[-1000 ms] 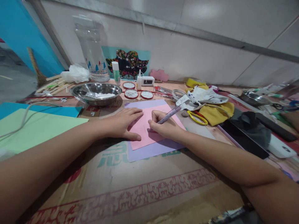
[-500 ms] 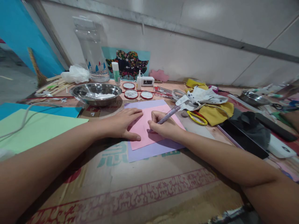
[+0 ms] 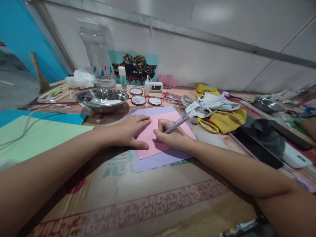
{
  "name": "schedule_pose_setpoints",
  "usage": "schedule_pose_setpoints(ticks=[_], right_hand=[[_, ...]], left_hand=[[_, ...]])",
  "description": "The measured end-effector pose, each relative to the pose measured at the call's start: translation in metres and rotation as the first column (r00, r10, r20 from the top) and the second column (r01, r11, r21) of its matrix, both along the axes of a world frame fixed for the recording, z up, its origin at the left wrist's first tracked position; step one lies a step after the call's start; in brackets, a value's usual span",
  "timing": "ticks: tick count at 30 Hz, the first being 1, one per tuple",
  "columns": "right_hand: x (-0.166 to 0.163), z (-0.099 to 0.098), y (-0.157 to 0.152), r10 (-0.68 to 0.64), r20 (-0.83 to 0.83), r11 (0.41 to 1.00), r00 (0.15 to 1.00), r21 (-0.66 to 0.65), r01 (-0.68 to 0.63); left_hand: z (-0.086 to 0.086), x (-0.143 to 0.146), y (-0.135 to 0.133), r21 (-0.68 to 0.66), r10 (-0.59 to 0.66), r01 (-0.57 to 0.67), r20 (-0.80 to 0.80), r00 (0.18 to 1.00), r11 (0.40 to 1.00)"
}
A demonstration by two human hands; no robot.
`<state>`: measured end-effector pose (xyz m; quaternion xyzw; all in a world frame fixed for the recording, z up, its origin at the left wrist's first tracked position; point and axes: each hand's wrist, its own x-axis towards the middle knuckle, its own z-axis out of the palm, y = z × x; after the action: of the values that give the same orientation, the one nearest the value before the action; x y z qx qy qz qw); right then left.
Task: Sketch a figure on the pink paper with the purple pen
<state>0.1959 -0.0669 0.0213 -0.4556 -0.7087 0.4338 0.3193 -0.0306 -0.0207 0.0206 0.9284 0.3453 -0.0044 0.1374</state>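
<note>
A pink sheet of paper lies on a larger purple sheet in the middle of the cardboard-covered table. My left hand rests flat on the pink sheet's left side, fingers stretched out and thumb apart. My right hand is closed round a purple pen, whose tip touches the pink paper just right of my left hand's fingers.
A steel bowl and three small red-rimmed lids stand behind the papers. Yellow scissors, cloths and a dark tablet crowd the right. Green paper and a cable lie left. A large clear jar stands at the wall.
My right hand with the pen has shifted slightly left across the pink sheet. The left hand has stayed in place.
</note>
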Motion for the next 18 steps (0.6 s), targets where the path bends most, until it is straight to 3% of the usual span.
schedule_pose_setpoints(ticks=[7,12,18], right_hand=[[0.0003,-0.0014,-0.0002,0.006,-0.028,0.999,1.0,-0.054,-0.008],[0.001,0.0005,0.0019,0.004,0.06,1.0,0.998,0.011,-0.005],[0.0007,0.0036,0.0005,-0.008,0.082,1.0,0.997,-0.011,0.009]], left_hand=[[0.0001,-0.0006,-0.0002,-0.007,-0.004,0.004,0.007,1.0,1.0],[-0.0003,-0.0014,0.0005,0.001,-0.012,0.012,0.013,1.0,1.0],[-0.0031,-0.0025,0.0023,0.013,-0.015,0.015,0.029,0.999,1.0]])
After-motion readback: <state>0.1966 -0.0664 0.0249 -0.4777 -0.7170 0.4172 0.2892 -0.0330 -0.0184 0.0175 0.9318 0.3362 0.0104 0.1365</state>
